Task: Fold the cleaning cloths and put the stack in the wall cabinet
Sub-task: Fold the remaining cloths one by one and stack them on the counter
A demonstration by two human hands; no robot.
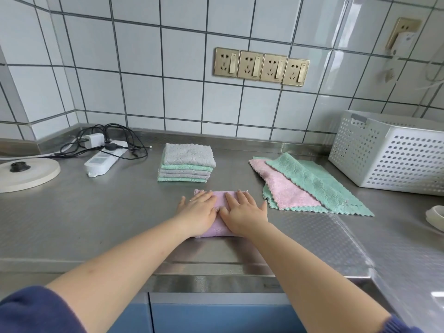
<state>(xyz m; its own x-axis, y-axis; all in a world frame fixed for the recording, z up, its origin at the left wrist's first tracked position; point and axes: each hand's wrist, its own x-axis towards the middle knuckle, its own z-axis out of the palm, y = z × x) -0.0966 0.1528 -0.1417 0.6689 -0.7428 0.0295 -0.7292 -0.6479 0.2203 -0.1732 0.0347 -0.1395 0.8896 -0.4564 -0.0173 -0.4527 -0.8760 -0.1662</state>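
A folded lilac cloth lies on the steel counter in front of me. My left hand and my right hand press flat on it side by side, fingers straight. Behind it stands a stack of folded grey and green cloths. To the right lie unfolded cloths: a green one on top, a pink one under it, and another green edge below. No wall cabinet is in view.
A white perforated basket stands at the back right. A white power strip with black cables and a charger lies at the back left, beside a round white base. Wall sockets sit on the tiles. A white object is at the right edge.
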